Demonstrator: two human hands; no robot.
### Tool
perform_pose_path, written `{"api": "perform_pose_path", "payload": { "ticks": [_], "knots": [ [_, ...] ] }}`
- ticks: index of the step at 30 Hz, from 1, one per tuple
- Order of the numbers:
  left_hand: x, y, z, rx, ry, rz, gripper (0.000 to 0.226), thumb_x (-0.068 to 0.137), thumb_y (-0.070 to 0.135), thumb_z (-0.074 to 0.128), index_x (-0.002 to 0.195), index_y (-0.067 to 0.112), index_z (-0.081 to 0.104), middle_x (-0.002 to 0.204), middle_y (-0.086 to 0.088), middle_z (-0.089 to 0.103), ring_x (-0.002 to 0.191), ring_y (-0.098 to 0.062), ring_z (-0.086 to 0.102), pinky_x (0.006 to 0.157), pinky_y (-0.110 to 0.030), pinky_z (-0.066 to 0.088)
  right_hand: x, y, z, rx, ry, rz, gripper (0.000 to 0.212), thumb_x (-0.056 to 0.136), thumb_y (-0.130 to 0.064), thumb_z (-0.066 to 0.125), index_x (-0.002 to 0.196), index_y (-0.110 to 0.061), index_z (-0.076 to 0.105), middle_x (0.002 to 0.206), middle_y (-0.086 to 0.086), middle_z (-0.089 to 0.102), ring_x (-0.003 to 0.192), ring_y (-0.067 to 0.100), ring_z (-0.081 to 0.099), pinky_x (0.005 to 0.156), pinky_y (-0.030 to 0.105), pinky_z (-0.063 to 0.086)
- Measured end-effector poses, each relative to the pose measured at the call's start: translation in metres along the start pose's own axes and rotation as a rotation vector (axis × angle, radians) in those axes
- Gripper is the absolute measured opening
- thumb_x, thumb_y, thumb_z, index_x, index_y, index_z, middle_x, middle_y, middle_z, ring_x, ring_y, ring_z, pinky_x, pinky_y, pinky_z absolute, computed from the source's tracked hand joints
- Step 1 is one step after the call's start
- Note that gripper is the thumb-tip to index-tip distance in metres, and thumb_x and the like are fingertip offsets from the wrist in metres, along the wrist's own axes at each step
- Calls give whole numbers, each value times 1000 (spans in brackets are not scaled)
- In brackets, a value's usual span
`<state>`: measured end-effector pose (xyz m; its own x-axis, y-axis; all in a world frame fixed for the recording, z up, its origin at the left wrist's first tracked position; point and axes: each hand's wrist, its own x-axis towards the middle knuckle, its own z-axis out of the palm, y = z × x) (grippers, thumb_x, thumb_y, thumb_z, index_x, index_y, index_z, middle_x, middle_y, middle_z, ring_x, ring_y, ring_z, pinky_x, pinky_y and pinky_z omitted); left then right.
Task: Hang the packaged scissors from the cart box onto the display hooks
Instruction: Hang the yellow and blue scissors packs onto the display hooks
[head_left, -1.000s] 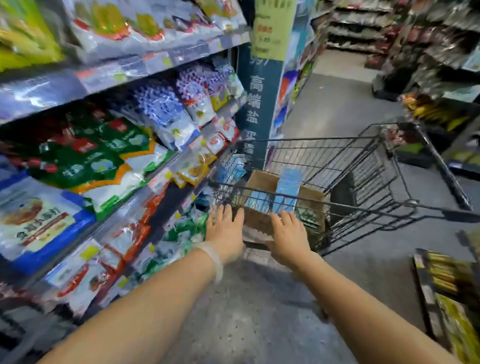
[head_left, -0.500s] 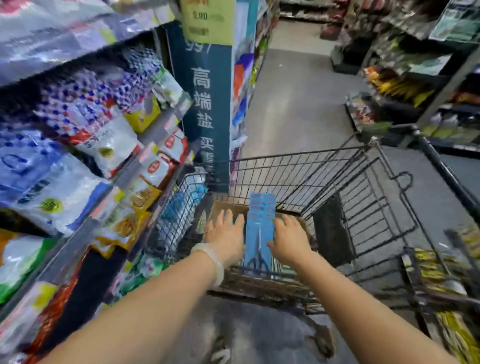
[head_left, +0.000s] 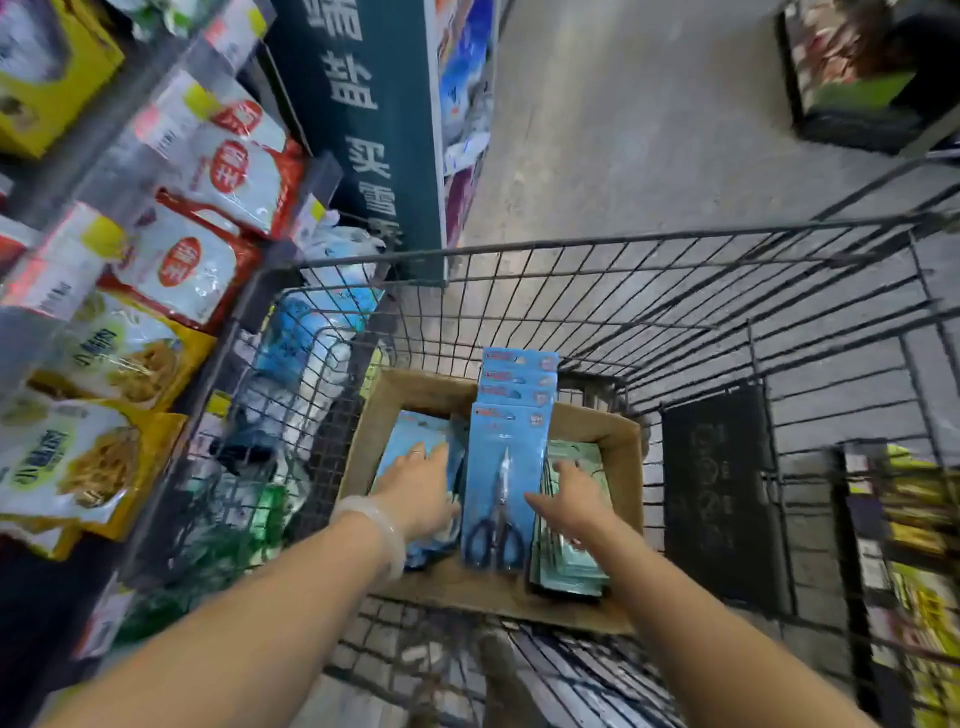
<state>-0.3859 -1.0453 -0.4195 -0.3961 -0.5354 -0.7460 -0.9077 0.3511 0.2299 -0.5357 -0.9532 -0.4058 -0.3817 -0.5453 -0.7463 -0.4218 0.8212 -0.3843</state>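
A cardboard box (head_left: 470, 597) sits inside a wire shopping cart (head_left: 675, 291). Standing upright in the middle of the box is a stack of blue packaged scissors (head_left: 506, 467); the front card shows black-handled scissors. My left hand (head_left: 421, 493) lies flat, fingers spread, on blue packets (head_left: 408, 428) in the left part of the box. My right hand (head_left: 576, 499) rests on a pile of green packets (head_left: 571, 564) at the right, its thumb close to the scissors card. Neither hand grips anything. No display hooks are in view.
Shelves of bagged food (head_left: 208, 176) run close along the cart's left side. A dark teal sign panel (head_left: 363, 130) stands at the shelf end. Grey aisle floor (head_left: 623, 130) stretches ahead. More stocked shelves (head_left: 914, 545) stand at the right, and a black panel (head_left: 722, 493) is inside the cart.
The view has tilted down and come closer to the cart. Both hands have gone forward from the cart's near edge down into the box, either side of the scissors stack.
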Motion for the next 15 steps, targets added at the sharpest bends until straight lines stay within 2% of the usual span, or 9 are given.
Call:
{"api": "perform_pose_path", "payload": {
  "ticks": [3,6,8,9,10,11,13,14,15],
  "knots": [
    [36,4,8,-102,-67,-34,79,91,33,57,150,12,9,153,-14,24,140,-31,28,112,-39,30,41,5,3,167,-7,35,36,92,-21,55,125,-8,49,107,8,58,108,28,58,80,32,46],
    [64,12,18,-303,-108,-89,67,92,24,58,146,11,22,146,-10,40,132,-27,42,106,-32,35,80,14,13,256,9,95,44,88,-24,61,125,-7,46,119,8,59,108,26,58,79,29,45],
    [78,22,24,-458,-116,-85,56,93,15,55,143,9,29,130,-3,51,117,-18,50,86,-22,41,100,21,23,288,24,121,43,85,-25,65,119,-7,48,119,9,61,105,25,59,78,29,44],
    [83,25,29,-534,-133,-80,53,94,9,52,142,10,30,118,3,48,108,-13,49,76,-17,38,108,26,29,311,38,135,41,84,-25,66,116,-6,49,115,9,61,102,25,59,78,30,45],
    [85,28,34,-608,-145,-80,52,94,3,51,142,11,31,114,4,44,103,-11,46,73,-16,36,112,29,32,340,53,146,38,83,-25,67,111,-6,51,110,9,62,98,24,60,76,30,46],
    [90,28,40,-668,-146,-111,52,93,1,52,141,9,33,115,4,45,104,-12,46,77,-17,38,114,32,35,363,69,155,32,84,-24,67,105,-7,51,104,8,61,92,23,59,72,28,46],
    [98,23,52,-747,-118,-197,55,88,5,60,137,5,34,126,-5,52,112,-21,53,93,-32,46,115,36,39,381,108,167,19,86,-23,65,88,-10,51,90,5,58,83,20,55,67,28,43],
    [99,21,55,-800,-106,-236,58,86,6,62,137,5,33,128,-12,54,114,-26,55,96,-38,47,114,38,40,384,116,155,16,87,-23,63,84,-11,53,87,4,57,83,21,55,69,28,42],
    [99,20,54,-830,-112,-256,60,86,5,62,137,4,32,128,-16,54,115,-29,55,95,-39,48,112,39,41,394,104,131,12,89,-22,61,88,-11,58,88,3,58,84,22,57,72,28,43]
  ]
}}
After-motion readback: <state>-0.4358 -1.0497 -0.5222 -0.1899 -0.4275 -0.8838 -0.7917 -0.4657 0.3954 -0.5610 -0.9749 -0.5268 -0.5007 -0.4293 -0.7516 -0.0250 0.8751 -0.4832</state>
